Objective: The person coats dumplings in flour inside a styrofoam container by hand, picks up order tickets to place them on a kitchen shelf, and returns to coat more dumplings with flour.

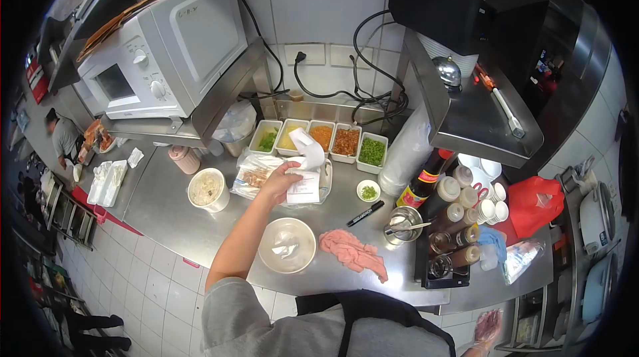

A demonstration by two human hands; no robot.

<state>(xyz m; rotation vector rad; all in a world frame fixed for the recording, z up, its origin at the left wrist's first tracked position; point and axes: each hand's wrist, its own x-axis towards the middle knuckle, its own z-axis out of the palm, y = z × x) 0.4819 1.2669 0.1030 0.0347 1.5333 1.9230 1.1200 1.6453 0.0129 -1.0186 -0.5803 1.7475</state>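
Observation:
My left hand (281,182) reaches over the steel counter, its fingers closed on a white paper slip (305,189) with print on it. The slip's upper end curls over the topping tubs. Beneath that hand lies a clear plastic-wrapped package (253,174) whose contents are partly hidden. Nearer my body stands a round white bowl (287,245) with clear plastic in it. To the left is a white tub of pale food (208,189). My right hand (489,326) hangs low beside the counter, seemingly in a clear plastic glove; its fingers are not distinct.
Several topping tubs (345,142) line the back. A pink cloth (353,250), a black marker (365,213), a small cup of chopped greens (368,190) and a steel cup (403,224) lie rightward, before a bottle rack (456,250). A microwave (166,44) overhangs the left.

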